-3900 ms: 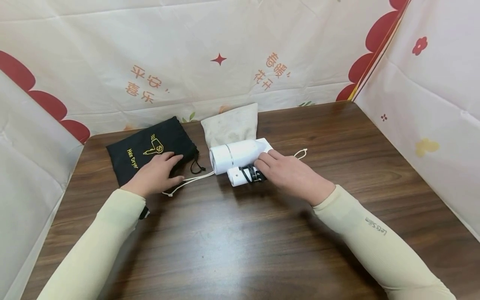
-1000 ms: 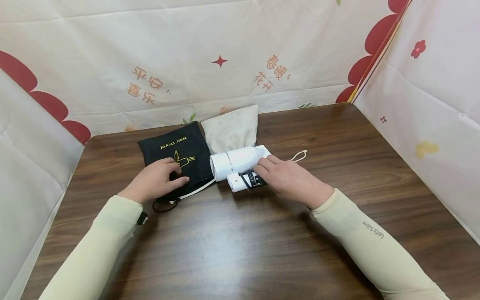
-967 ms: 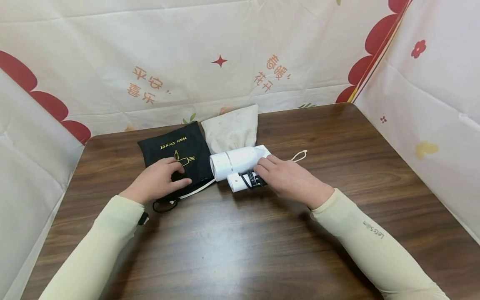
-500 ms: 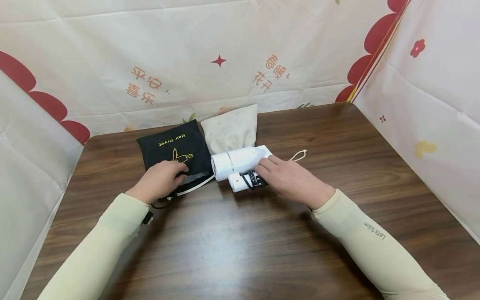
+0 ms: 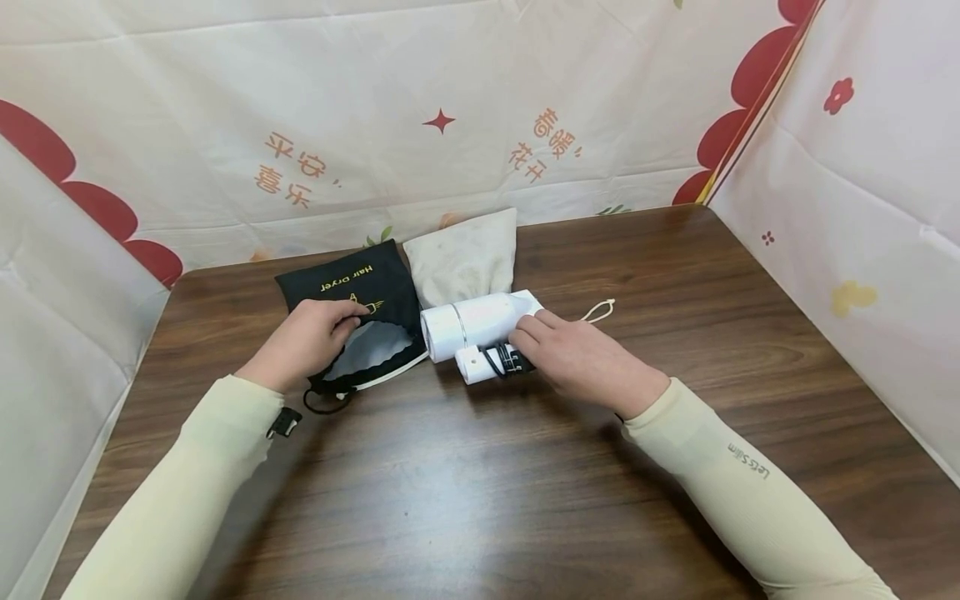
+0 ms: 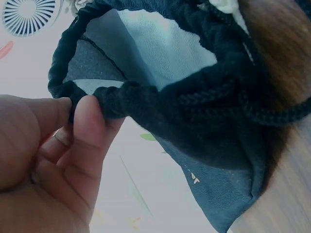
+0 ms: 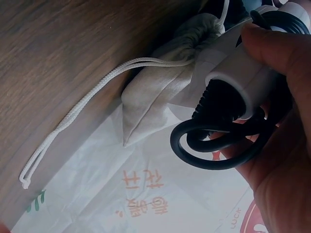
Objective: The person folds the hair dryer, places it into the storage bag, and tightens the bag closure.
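In the head view my left hand [image 5: 300, 346] pinches the upper rim of a black drawstring bag [image 5: 393, 279] printed "Hair Dryer". Thumb and fingers [image 6: 90, 124] hold the gathered edge in the left wrist view. The bag's mouth gapes toward me, with its pale grey lining [image 5: 371, 346] showing. My right hand [image 5: 588, 358] grips a white folded hair dryer [image 5: 483, 321] just right of the bag, fingers round its handle end. A black power cord [image 7: 214, 165] is wound on the handle [image 7: 243, 80] and loops out below the hand. The palm side is partly hidden.
A beige cloth drawstring bag [image 5: 468, 258] lies behind the dryer, its white cord [image 5: 600, 311] reaching out to the right. Everything rests on a dark wooden table [image 5: 450, 492]. Printed cloth [image 5: 480, 50] hangs along the back and sides.
The black bag has turned round and shifted right beside the dryer. My left hand has since lifted its rim, opening the mouth. The dryer has come slightly nearer in my right hand.
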Tool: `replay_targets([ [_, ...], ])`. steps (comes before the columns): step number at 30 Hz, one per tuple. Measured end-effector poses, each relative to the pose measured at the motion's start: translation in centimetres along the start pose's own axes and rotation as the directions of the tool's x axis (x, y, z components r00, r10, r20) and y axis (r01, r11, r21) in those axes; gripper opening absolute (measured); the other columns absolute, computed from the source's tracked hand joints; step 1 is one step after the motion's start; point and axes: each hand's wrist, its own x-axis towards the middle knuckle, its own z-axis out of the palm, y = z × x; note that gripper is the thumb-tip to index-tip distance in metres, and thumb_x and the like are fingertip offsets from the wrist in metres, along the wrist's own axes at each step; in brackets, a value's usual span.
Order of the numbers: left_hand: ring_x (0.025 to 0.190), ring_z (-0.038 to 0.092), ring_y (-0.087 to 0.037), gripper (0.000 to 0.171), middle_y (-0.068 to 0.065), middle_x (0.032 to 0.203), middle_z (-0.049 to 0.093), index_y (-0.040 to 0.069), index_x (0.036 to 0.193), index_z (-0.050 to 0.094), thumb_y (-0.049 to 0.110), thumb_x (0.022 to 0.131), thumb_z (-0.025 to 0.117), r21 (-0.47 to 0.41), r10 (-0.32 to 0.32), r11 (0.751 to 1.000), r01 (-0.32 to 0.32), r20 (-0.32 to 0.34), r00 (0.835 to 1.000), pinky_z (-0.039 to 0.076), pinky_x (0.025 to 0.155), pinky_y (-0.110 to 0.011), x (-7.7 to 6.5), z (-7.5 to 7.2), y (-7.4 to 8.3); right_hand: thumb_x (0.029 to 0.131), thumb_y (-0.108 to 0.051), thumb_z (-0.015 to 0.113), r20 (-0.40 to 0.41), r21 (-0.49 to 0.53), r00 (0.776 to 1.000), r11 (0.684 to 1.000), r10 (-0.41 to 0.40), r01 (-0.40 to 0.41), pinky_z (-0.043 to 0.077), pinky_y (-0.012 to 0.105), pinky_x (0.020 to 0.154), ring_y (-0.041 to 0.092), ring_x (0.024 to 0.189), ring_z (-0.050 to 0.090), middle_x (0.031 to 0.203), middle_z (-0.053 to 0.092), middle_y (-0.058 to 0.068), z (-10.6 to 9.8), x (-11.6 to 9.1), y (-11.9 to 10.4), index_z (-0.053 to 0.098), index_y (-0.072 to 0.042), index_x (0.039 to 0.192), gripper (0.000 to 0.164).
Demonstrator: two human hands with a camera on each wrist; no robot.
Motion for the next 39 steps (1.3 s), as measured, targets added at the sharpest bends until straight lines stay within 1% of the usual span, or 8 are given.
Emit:
replay_targets([
  [7, 0.061, 0.051, -0.017, 0.026, -0.009, 0.095, 0.069, 0.004, 0.122, 0.069, 0.006, 0.101, 0.052, -0.041, -0.075, 0.996, 0.081, 0.143, 0.987, 0.044, 0.065, -0.038, 1.3, -0.9, -0.8, 0.083, 0.006, 0.057, 0.002, 0.004, 1.0, 1.0, 0.006, -0.006, 0.05, 0.035, 0.067, 0.024, 0.089, 0.052, 0.1, 0.054, 0.008, -0.1, 0.0, 0.0, 0.056, -0.002, 0.107, 0.025],
  [10, 0.061, 0.053, -0.016, 0.028, -0.009, 0.092, 0.065, 0.004, 0.124, 0.066, 0.007, 0.103, 0.048, -0.079, -0.114, 0.987, 0.138, 0.245, 0.963, 0.046, 0.064, -0.037, 2.0, -1.4, -1.4, 0.084, 0.006, 0.058, 0.009, 0.002, 1.0, 1.0, 0.007, -0.007, 0.05, 0.035, 0.068, 0.024, 0.09, 0.052, 0.101, 0.054, 0.008, -0.2, 0.0, 0.0, 0.056, -0.002, 0.109, 0.026],
  [13, 0.062, 0.056, -0.018, 0.029, -0.01, 0.088, 0.06, 0.004, 0.126, 0.064, 0.009, 0.105, 0.045, -0.115, -0.151, 0.973, 0.201, 0.34, 0.928, 0.049, 0.063, -0.036, 2.7, -1.9, -2.0, 0.085, 0.006, 0.058, 0.016, -0.001, 1.0, 1.0, 0.002, -0.002, 0.05, 0.034, 0.068, 0.024, 0.091, 0.051, 0.102, 0.054, 0.008, -0.3, 0.0, 0.0, 0.057, -0.002, 0.111, 0.027],
  [16, 0.066, 0.058, -0.021, 0.029, -0.011, 0.09, 0.057, 0.004, 0.127, 0.063, 0.012, 0.106, 0.044, -0.138, -0.182, 0.958, 0.251, 0.387, 0.904, 0.052, 0.065, -0.036, 3.2, -2.2, -2.3, 0.085, 0.006, 0.057, 0.015, -0.007, 1.0, 1.0, -0.004, 0.004, 0.05, 0.033, 0.067, 0.024, 0.091, 0.051, 0.102, 0.054, 0.008, -0.4, 0.0, 0.0, 0.057, -0.002, 0.112, 0.028],
  [21, 0.085, 0.061, -0.024, 0.027, -0.014, 0.11, 0.06, 0.003, 0.124, 0.061, 0.015, 0.106, 0.046, -0.198, -0.237, 0.923, 0.33, 0.383, 0.893, 0.056, 0.073, -0.037, 4.0, -2.5, -2.3, 0.085, 0.007, 0.055, 0.009, -0.016, 1.0, 1.0, -0.008, 0.008, 0.049, 0.033, 0.066, 0.024, 0.089, 0.051, 0.1, 0.053, 0.007, -0.4, 0.0, -0.1, 0.057, -0.002, 0.109, 0.026],
  [26, 0.1, 0.059, -0.027, 0.027, -0.016, 0.116, 0.059, 0.002, 0.122, 0.061, 0.018, 0.106, 0.047, -0.219, -0.284, 0.898, 0.381, 0.371, 0.884, 0.056, 0.079, -0.04, 4.3, -2.5, -2.2, 0.085, 0.007, 0.055, 0.009, -0.012, 1.0, 1.0, -0.011, 0.011, 0.048, 0.032, 0.064, 0.023, 0.089, 0.05, 0.101, 0.053, 0.006, -0.4, 0.1, -0.2, 0.056, -0.003, 0.108, 0.026],
  [31, 0.103, 0.061, -0.028, 0.028, -0.015, 0.118, 0.059, 0.004, 0.124, 0.061, 0.02, 0.106, 0.047, -0.192, -0.33, 0.892, 0.41, 0.343, 0.879, 0.056, 0.083, -0.042, 4.3, -2.9, -2.0, 0.085, 0.007, 0.056, 0.018, -0.012, 1.0, 1.0, -0.008, 0.009, 0.049, 0.032, 0.065, 0.023, 0.091, 0.051, 0.103, 0.054, 0.007, -0.5, 0.1, -0.2, 0.057, -0.002, 0.111, 0.027],
  [39, 0.097, 0.061, -0.028, 0.026, -0.017, 0.115, 0.054, 0.001, 0.123, 0.058, 0.017, 0.106, 0.046, -0.223, -0.4, 0.845, 0.487, 0.342, 0.85, 0.058, 0.074, -0.034, 4.3, -3.2, -1.4, 0.085, 0.008, 0.055, 0.017, -0.004, 1.0, 1.0, -0.011, 0.011, 0.049, 0.033, 0.068, 0.024, 0.091, 0.051, 0.103, 0.054, 0.007, -0.5, 0.1, -0.2, 0.056, -0.002, 0.11, 0.028],
])
